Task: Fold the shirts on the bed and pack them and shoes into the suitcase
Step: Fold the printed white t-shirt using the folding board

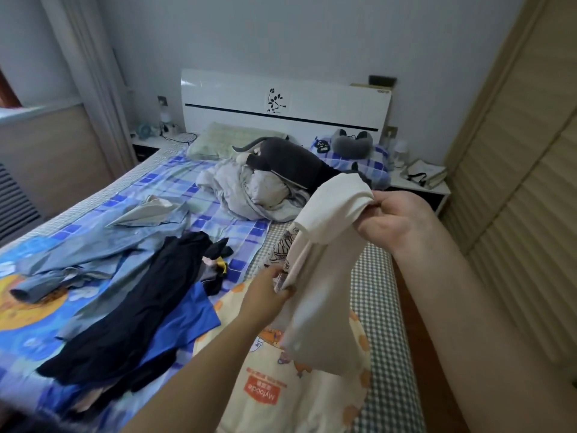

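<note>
Left hand point(268, 287) pinches the white shirt point(315, 276) low; right hand point(393, 214) grips its top, held above the bed's point(377, 307) right edge. I'd find both shoulders, shake flat, lay down. Dark shirts point(134, 307) wait centre-left.

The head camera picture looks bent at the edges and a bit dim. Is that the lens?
Head view: yes, wide-angle distortion bows the wardrobe doors and curtain; the light is soft, bluish and dim; glare streaks the white headboard; the cream shirt held by the left hand and right hand looks slightly soft.
</note>
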The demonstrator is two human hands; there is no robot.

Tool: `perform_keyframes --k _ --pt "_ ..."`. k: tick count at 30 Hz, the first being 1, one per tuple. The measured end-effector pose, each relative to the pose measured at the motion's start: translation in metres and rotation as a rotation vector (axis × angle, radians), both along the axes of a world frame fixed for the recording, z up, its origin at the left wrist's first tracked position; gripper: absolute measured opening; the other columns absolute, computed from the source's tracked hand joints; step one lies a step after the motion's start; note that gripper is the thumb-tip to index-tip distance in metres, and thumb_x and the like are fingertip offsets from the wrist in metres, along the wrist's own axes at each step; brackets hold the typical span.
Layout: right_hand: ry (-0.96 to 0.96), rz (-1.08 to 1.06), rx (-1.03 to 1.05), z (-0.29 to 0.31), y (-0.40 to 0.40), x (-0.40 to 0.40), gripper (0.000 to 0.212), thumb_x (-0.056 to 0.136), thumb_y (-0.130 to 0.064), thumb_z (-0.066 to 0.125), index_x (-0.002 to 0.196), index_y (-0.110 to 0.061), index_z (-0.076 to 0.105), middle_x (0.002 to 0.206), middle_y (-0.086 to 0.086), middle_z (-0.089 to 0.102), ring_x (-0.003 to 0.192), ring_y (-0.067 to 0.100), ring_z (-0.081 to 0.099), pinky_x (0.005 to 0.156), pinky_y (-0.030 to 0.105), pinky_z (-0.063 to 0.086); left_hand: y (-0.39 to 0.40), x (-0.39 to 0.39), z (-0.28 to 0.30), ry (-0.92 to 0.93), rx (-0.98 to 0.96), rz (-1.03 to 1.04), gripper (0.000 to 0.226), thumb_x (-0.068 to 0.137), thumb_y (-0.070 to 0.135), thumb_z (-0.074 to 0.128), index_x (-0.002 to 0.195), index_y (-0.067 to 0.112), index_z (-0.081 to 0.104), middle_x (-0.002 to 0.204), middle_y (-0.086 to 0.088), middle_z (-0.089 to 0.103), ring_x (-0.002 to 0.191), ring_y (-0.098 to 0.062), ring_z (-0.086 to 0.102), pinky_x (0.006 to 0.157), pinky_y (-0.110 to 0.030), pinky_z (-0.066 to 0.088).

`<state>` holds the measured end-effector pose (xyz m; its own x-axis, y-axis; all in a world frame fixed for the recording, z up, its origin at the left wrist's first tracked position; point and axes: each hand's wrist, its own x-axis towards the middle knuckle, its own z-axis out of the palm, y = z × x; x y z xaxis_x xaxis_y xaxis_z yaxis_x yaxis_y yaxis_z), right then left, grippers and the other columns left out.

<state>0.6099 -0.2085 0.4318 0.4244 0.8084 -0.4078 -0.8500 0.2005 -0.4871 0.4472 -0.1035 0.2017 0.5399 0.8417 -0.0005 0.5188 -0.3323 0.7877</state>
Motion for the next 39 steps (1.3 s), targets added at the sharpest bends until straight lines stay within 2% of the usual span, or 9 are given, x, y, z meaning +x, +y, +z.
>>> perform_keyframes --k 3,8,12,18,23,28,31,34,39 --pt "-0.003 -0.043 0.017 0.002 -0.013 0.016 0.026 0.105 -0.001 0.039 0.106 0.013 0.06 0.105 0.03 0.07 0.103 0.038 0.068 0.101 0.048 0.051 0.004 0.004 -0.001 0.016 0.11 0.135 0.017 0.099 0.024 0.056 0.082 0.024 0.056 0.079 0.004 0.059 0.083 -0.026 0.06 0.065 -0.034 0.038" --pt "-0.005 -0.176 -0.207 -0.032 -0.016 0.051 0.03 0.107 -0.002 0.032 0.116 0.01 0.057 0.076 0.027 0.069 0.066 0.036 0.069 0.051 0.044 0.058 0.043 -0.06 0.021 0.058 0.231 0.387 0.006 0.105 0.018 0.037 0.099 0.018 0.041 0.088 -0.018 0.06 0.082 -0.041 0.058 0.068 -0.043 0.038" --pt "-0.029 -0.062 -0.378 -0.073 0.01 0.064 0.036 0.108 -0.004 0.027 0.128 0.01 0.054 0.12 0.021 0.065 0.113 0.027 0.065 0.098 0.041 0.049 0.091 -0.108 0.086 0.176 0.581 0.36 0.009 0.105 0.02 0.043 0.108 0.013 0.049 0.094 -0.026 0.067 0.085 -0.047 0.063 0.067 -0.045 0.04" --pt "-0.164 -0.051 -0.142 -0.061 0.072 0.09 0.036 0.109 -0.018 0.04 0.138 -0.001 0.051 0.133 0.02 0.063 0.122 0.031 0.062 0.105 0.049 0.048 0.12 -0.151 0.211 0.317 0.886 0.107 0.022 0.09 0.029 0.076 0.091 0.009 0.068 0.08 -0.016 0.069 0.073 -0.039 0.065 0.063 -0.037 0.039" --pt "-0.074 -0.114 -0.041 -0.095 0.075 0.114 0.038 0.106 -0.027 0.044 0.137 -0.007 0.052 0.126 0.019 0.066 0.121 0.029 0.062 0.102 0.051 0.048 0.087 -0.173 0.227 0.369 0.516 -0.01 0.012 0.087 0.022 0.078 0.087 0.019 0.066 0.071 0.007 0.058 0.063 -0.004 0.052 0.06 -0.021 0.038" --pt "-0.807 0.048 -0.958 -0.183 0.024 0.07 0.028 0.101 -0.009 0.05 0.127 -0.006 0.058 0.131 0.02 0.061 0.116 0.037 0.059 0.088 0.036 0.046 0.038 -0.126 0.149 0.069 -0.079 -0.026 0.022 0.083 0.01 0.08 0.073 0.018 0.062 0.059 0.009 0.055 0.053 -0.003 0.049 0.05 -0.019 0.039" --pt "-1.02 0.357 -0.64 -0.184 -0.008 -0.009 0.037 0.095 -0.007 0.062 0.131 -0.016 0.059 0.116 0.007 0.065 0.105 0.027 0.066 0.089 0.039 0.058 0.013 -0.073 0.103 -0.012 -0.355 -0.133 0.025 0.084 0.001 0.076 0.077 0.016 0.058 0.065 0.003 0.049 0.06 -0.014 0.045 0.054 -0.025 0.037" --pt "-1.08 0.77 -0.291 -0.164 -0.035 -0.092 0.043 0.091 -0.015 0.072 0.126 -0.034 0.056 0.1 -0.012 0.061 0.088 0.001 0.063 0.076 0.017 0.054 -0.007 -0.036 0.083 -0.134 -0.513 -0.143 0.029 0.083 -0.009 0.075 0.082 0.011 0.053 0.07 -0.004 0.054 0.057 -0.015 0.051 0.056 -0.028 0.04" --pt "-1.101 0.266 -0.424 -0.177 -0.04 -0.1 0.009 0.098 -0.025 0.063 0.099 -0.033 0.068 0.087 -0.012 0.072 0.083 0.003 0.067 0.07 0.017 0.048 -0.022 -0.027 0.08 -0.451 -0.858 -0.047 0.035 0.082 -0.022 0.065 0.085 0.008 0.049 0.098 -0.018 0.069 0.081 -0.027 0.07 0.075 -0.036 0.06"
